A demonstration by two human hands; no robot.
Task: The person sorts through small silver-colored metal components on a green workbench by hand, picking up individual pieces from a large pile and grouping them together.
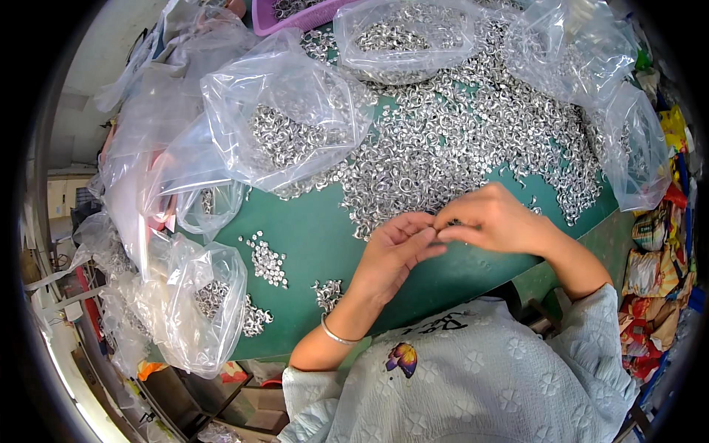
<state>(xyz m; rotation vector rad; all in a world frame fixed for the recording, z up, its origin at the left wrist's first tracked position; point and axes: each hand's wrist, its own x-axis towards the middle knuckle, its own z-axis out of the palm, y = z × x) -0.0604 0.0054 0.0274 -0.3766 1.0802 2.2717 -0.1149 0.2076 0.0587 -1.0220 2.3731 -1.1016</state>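
My left hand [399,249] and my right hand [484,220] meet above the near edge of the green table [310,229]. Thumb and fingers of both are pinched together at one spot. Whatever they hold there is small and mostly covered by the fingertips, so I cannot make out its kind. Just beyond my hands spreads a large heap of small, shiny silver curved metal pieces [413,166]. To the left of my left wrist lies a little pile of similar metal pieces [327,295]. Farther left is a loose group of small silver round pieces [267,262].
Clear plastic bags holding metal pieces stand at the far left [288,125], far middle [406,37], right [635,148] and near left [210,306]. A purple basket [295,15] sits at the back. Colourful packages [646,295] are stacked beyond the table's right side.
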